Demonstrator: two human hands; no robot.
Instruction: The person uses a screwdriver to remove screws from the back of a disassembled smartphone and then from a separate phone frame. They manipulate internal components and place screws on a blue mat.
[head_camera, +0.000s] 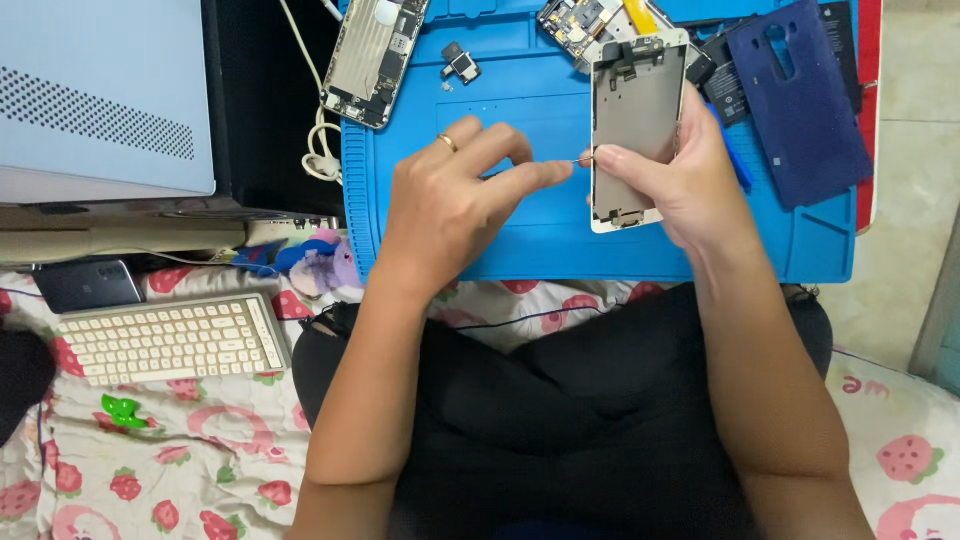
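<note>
Black-clad lap nearest, forearms over it. Right hand (690, 175) grips white-framed phone display assembly (635, 120), back side up, above blue silicone repair mat (520, 240); its lower right edge hidden by palm. Left hand (455, 195) pinches something tiny at frame's left edge, too small to identify. Gutted phone chassis (375, 55) cut off at top. Mat's near half open.

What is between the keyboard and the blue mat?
In the head view, a blue and purple soft toy lies between the keyboard and the blue mat, on the strawberry cloth.
</note>
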